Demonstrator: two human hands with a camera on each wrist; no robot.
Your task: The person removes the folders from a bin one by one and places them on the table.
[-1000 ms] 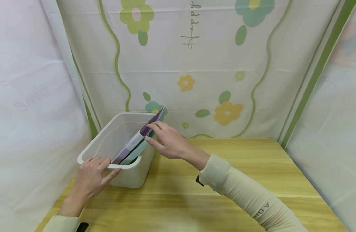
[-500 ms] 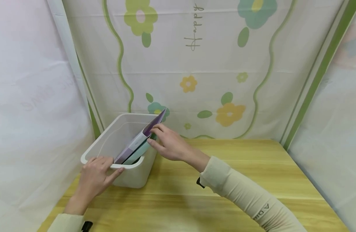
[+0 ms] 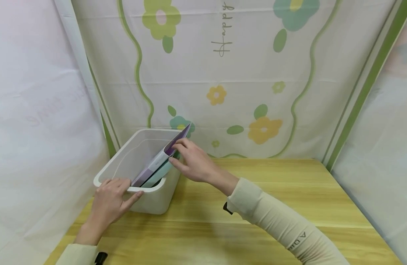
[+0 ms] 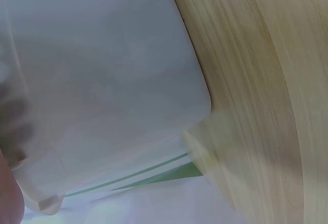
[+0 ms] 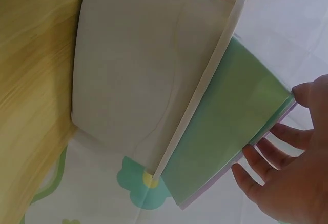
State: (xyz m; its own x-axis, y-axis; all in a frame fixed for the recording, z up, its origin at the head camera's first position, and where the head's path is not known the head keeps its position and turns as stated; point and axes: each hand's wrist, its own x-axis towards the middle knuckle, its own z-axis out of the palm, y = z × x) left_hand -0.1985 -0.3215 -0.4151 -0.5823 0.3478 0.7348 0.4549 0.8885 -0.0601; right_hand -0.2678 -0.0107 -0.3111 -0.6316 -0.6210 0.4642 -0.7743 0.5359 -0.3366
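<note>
While the white plastic bin (image 3: 147, 200) stands at the far left of the tabletop (image 3: 256, 206), close against the flowered backdrop cloth (image 3: 223, 81), two thin folders are leaned inside it on a slant: a purple folder (image 3: 157, 163) uppermost and a green folder (image 3: 161, 173) just beneath it. Their lower ends are sunk toward the near wall of the bin, and their upper ends stick out over the right rim, since they are too long to lie flat within it.

The left hand (image 3: 108, 204) is laid over the near rim, fingers draped on the edge and the thumb stretched along the front wall; the bin is judged to be steadied in this way so that it does not slide. Nothing is clamped in this hand; its fingers appear only loosely bent.

The right hand (image 3: 193, 162) is set at the raised ends of the folders, fingers nearly straight on the purple cover and the thumb beneath the green one. From the right wrist view the green folder (image 5: 230, 126) is seen resting on the bin's rim (image 5: 200, 96), with the fingertips (image 5: 251, 155) spread at its edge, touching rather than gripping hard. The pair appears to be guided down and kept together by this light hold.

The two hands are kept well apart, one at each end of the folders.
</note>
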